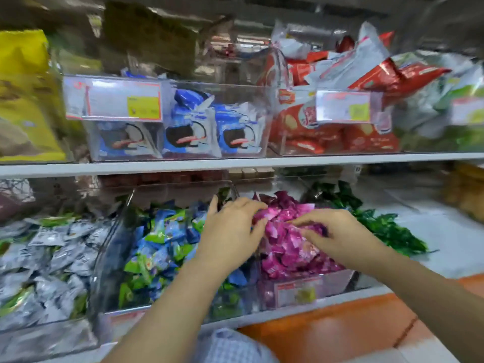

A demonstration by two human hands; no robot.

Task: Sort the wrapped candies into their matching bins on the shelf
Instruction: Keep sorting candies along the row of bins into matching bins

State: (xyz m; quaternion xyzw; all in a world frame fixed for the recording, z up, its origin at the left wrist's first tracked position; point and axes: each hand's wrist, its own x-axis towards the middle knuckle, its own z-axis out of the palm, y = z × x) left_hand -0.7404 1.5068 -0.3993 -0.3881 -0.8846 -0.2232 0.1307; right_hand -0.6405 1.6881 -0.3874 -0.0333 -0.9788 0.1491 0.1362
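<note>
Lower shelf (445, 244), front edge: your left hand (230, 231) rests open-fingered on the pink candies (293, 247), likely steadying them, while your right hand (340, 237) probes for strays, grip indiscernible.

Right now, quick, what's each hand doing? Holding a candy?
Left hand: open, fingers spread on the pink candies.
Right hand: fingertips in the pink candies; too blurry to tell if it pinches one.

Bright, even light; motion blur smears the edges; glare on clear bins (180, 189).
</note>
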